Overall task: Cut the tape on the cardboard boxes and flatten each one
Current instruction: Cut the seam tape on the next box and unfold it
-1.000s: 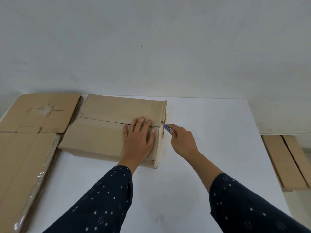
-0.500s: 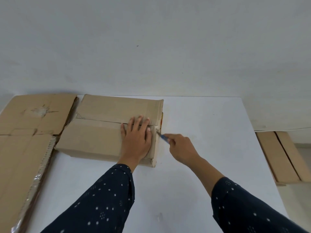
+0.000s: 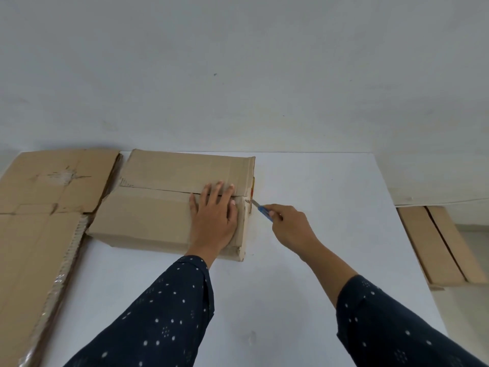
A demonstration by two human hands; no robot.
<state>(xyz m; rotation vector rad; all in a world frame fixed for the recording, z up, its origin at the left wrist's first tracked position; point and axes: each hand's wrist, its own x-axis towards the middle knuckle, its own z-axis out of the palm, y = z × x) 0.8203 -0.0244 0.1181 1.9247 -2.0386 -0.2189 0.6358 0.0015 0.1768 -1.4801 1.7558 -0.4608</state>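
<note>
The cardboard box (image 3: 158, 221) sits on the white table (image 3: 317, 260), and the left hand (image 3: 214, 218) lies flat on its top near the right end, fingers (image 3: 218, 189) straight, pressing down and holding nothing. The right hand (image 3: 293, 229) is curled tight around a blue cutter (image 3: 264, 211), and the blade tip touches the box's right end, right where the long slit (image 3: 158, 189) between the top flaps ends. That slit runs left to right under the left fingers, so a push leftward would, I think, head for them.

Cutter (image 3: 262, 208) blade lower on box (image 3: 158, 207) end; right hand (image 3: 293, 226) drawn back.
</note>
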